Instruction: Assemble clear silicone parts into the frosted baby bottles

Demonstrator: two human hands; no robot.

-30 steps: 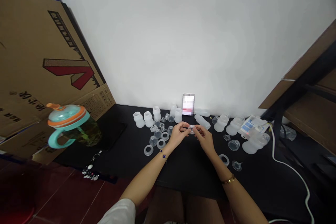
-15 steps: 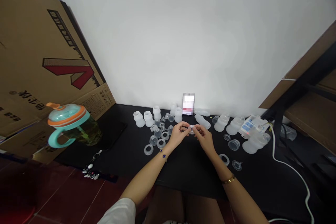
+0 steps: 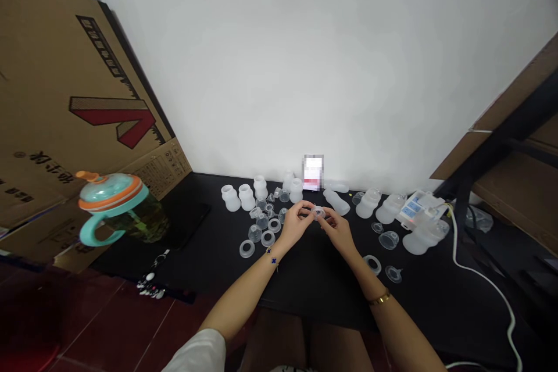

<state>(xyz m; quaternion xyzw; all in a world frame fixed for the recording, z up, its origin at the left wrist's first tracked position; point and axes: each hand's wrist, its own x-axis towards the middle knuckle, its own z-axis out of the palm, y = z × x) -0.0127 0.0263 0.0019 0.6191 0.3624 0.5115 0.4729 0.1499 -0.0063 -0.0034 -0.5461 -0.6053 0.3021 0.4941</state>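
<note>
Between my two hands, a translucent bottle collar ring (image 3: pixel 319 212) is held above the black table; a small clear part seems to sit in it, too small to make out. The fingertips of my left hand (image 3: pixel 297 222) pinch its left side. My right hand (image 3: pixel 339 231) grips its right side. Left of my hands lie loose collar rings (image 3: pixel 247 249) and clear bottle nipples (image 3: pixel 255 233). White bottle bodies (image 3: pixel 231 198) stand behind them. On the right are capped bottles (image 3: pixel 367 203), a clear cap (image 3: pixel 388 240), another collar ring (image 3: pixel 372 265) and a nipple (image 3: pixel 393 274).
A lit phone (image 3: pixel 313 173) leans against the wall, with a bottle body (image 3: pixel 336 202) lying beside it. A teal lidded jug (image 3: pixel 115 206) stands left by a cardboard box (image 3: pixel 47 99). A white cable (image 3: pixel 479 282) runs down the right side past a labelled pack (image 3: pixel 417 209).
The collar ring has tilted slightly between my fingers, and my hands have shifted a little. Everything else on the table stays in place.
</note>
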